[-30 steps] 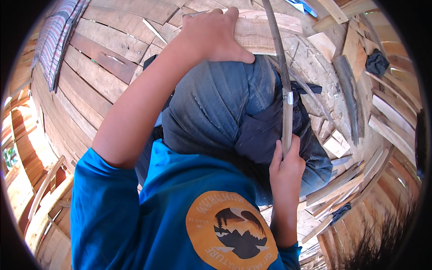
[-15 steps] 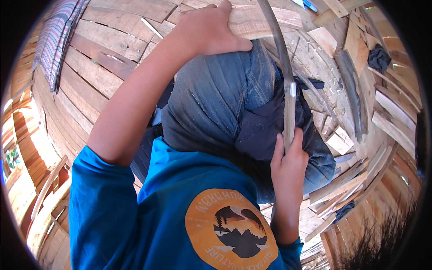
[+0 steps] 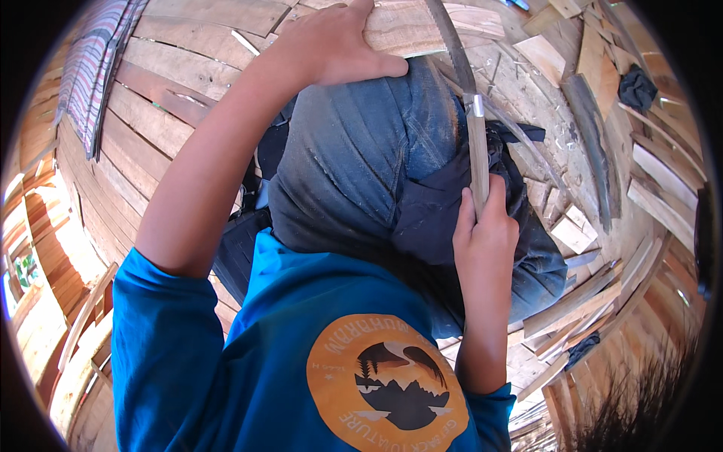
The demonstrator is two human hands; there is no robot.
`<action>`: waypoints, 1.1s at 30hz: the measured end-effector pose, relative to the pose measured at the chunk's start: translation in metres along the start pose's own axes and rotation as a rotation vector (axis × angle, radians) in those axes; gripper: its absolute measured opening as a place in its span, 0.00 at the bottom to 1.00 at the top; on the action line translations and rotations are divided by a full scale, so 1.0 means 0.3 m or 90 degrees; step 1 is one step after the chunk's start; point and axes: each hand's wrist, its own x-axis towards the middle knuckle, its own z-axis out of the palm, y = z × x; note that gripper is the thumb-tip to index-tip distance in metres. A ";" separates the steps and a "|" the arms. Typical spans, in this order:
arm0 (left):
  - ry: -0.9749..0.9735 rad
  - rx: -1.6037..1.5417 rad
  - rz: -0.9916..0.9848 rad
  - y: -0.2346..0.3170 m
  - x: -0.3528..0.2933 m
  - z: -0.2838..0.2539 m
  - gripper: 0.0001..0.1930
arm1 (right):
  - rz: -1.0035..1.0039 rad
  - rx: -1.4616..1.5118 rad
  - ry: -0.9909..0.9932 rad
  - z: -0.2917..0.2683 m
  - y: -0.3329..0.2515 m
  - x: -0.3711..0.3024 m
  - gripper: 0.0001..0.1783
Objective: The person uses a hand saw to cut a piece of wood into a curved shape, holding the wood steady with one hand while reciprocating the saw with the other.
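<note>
For steady strokes, the right hand (image 3: pixel 488 226), wrapped round the wooden handle of the handsaw (image 3: pixel 474 104) right of centre, would do best to keep wrist and blade in 1 line and push lightly, while the left hand (image 3: pixel 327 47), thumb spread, bears down on the wooden plank (image 3: pixel 407 29) at the top of the frame, clear of the teeth (whether its fingers grip the plank, I cannot tell). The saw's long axis runs nearly upright, tip end leaning left toward the top edge, teeth facing left, crosswise to the plank's left-to-right length.
</note>
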 end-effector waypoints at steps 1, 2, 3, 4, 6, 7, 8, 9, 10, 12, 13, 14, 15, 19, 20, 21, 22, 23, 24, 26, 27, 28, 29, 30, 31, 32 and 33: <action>0.007 -0.016 0.018 -0.014 -0.006 -0.001 0.47 | 0.002 -0.006 -0.013 -0.011 -0.006 -0.006 0.10; 0.015 -0.032 0.041 -0.019 -0.002 -0.003 0.47 | 0.023 -0.001 -0.019 -0.024 -0.003 -0.041 0.11; 0.016 -0.033 0.034 -0.019 0.000 -0.008 0.47 | 0.043 0.005 -0.025 -0.036 0.003 -0.092 0.11; 0.016 -0.034 0.031 -0.011 -0.002 -0.009 0.47 | 0.067 0.010 -0.029 -0.041 0.009 -0.118 0.12; 0.008 -0.031 0.004 0.006 0.004 -0.025 0.47 | 0.077 0.014 -0.034 -0.041 0.006 -0.107 0.12; -0.006 -0.029 -0.016 0.024 0.003 -0.037 0.47 | 0.089 0.016 -0.039 -0.038 0.000 -0.120 0.12; -0.020 -0.026 -0.038 0.035 0.001 -0.037 0.47 | 0.101 0.019 -0.043 -0.037 -0.010 -0.131 0.12; -0.015 -0.030 -0.030 0.030 -0.004 -0.016 0.47 | 0.074 0.011 -0.046 -0.022 -0.020 -0.097 0.11; 0.000 -0.030 -0.023 0.018 0.002 -0.003 0.47 | 0.060 0.006 -0.037 -0.014 -0.021 -0.055 0.11; 0.017 -0.028 -0.007 -0.003 -0.004 0.007 0.47 | 0.026 0.001 -0.031 0.000 -0.033 -0.005 0.10; 0.020 -0.025 0.002 -0.006 -0.005 0.009 0.46 | 0.032 0.000 -0.034 -0.008 -0.029 -0.014 0.11; 0.024 -0.025 0.016 -0.006 0.000 0.003 0.46 | 0.039 -0.001 -0.040 -0.023 -0.025 -0.038 0.11; 0.017 -0.021 0.015 -0.009 -0.004 -0.013 0.46 | 0.047 -0.002 -0.046 -0.040 -0.022 -0.073 0.11; 0.040 0.018 0.006 0.053 -0.048 -0.044 0.46 | 0.066 -0.015 -0.045 -0.052 -0.019 -0.117 0.12; 0.042 0.014 -0.003 0.051 -0.045 -0.037 0.46 | 0.066 -0.010 -0.043 -0.041 -0.021 -0.108 0.12; 0.042 0.011 -0.011 0.049 -0.043 -0.030 0.46 | 0.048 -0.008 -0.030 -0.022 -0.024 -0.076 0.12; 0.029 -0.015 -0.024 0.017 -0.014 -0.013 0.46 | 0.027 -0.007 -0.017 0.002 -0.026 -0.025 0.12; 0.016 -0.041 -0.038 -0.006 0.001 -0.002 0.45 | 0.005 -0.006 -0.006 0.012 -0.029 0.001 0.12; 0.026 -0.047 -0.020 -0.021 0.002 0.016 0.45 | 0.017 -0.002 -0.016 0.009 -0.030 -0.013 0.12; 0.053 -0.057 0.016 -0.038 0.010 0.023 0.45 | 0.034 0.009 -0.032 -0.006 -0.027 -0.061 0.11; 0.041 -0.047 0.018 -0.038 0.012 0.012 0.45 | 0.061 0.020 -0.038 -0.021 -0.027 -0.105 0.11; 0.025 -0.039 0.025 -0.013 0.003 0.000 0.44 | 0.067 0.027 -0.033 -0.023 -0.016 -0.139 0.11; 0.008 -0.030 0.033 0.004 -0.001 -0.010 0.44 | 0.073 0.033 -0.029 -0.023 -0.014 -0.160 0.10; 0.010 -0.019 0.008 0.011 0.000 -0.015 0.44 | 0.079 0.040 -0.025 -0.021 -0.007 -0.173 0.10; 0.012 -0.008 -0.016 0.016 0.001 -0.018 0.44 | 0.066 0.034 -0.025 -0.012 0.000 -0.155 0.10; 0.012 0.000 -0.035 0.027 0.000 -0.011 0.44 | 0.058 0.027 -0.022 -0.004 -0.014 -0.109 0.10; 0.013 -0.020 -0.041 0.025 -0.002 -0.006 0.43 | 0.042 0.021 -0.022 0.004 -0.023 -0.066 0.10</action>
